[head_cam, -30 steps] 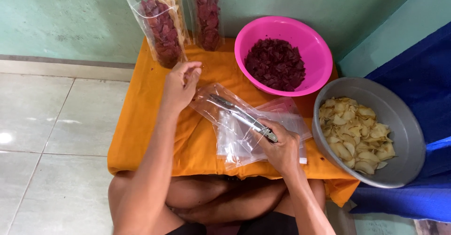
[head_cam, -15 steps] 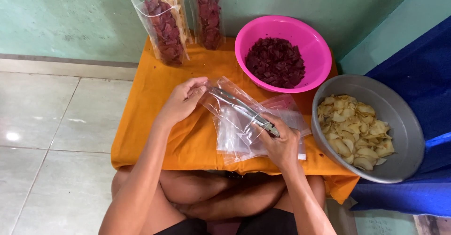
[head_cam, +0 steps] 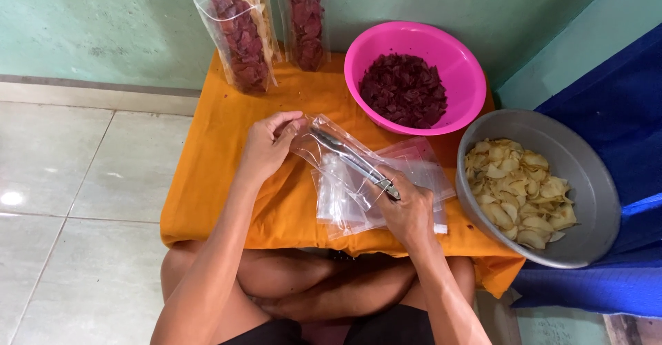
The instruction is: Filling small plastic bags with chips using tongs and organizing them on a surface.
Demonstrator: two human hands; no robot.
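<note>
1. Over the last second the left hand [head_cam: 265, 145] had come down from beside the standing pouches to the top edge of the clear bag [head_cam: 324, 145], where its fingers [head_cam: 289, 121] pinched the plastic closed between thumb and forefinger.
2. The right hand [head_cam: 407, 210] had barely shifted; its fingers stayed wrapped around the handle of the metal tongs [head_cam: 352, 160], whose tips pointed up toward the left fingers and lay against the bag.
3. Judging by that, the bag's mouth was being held ready, with nothing yet inside it.
4. Under both sets of fingers lay a loose stack of empty clear bags [head_cam: 386, 193] on the orange cloth [head_cam: 227, 179] covering the low tabletop.
5. Beyond the left fingers stood three filled pouches [head_cam: 241, 42] of dark red and pale chips against the green wall [head_cam: 103, 21].
6. Beyond the right fingers sat a pink bowl [head_cam: 365, 42] of dark red chips; just right of them, a grey metal basin [head_cam: 593, 193] of pale chips.
7. Pale floor tiles [head_cam: 69, 179] lay to the left, blue fabric [head_cam: 620, 110] to the right.
</note>
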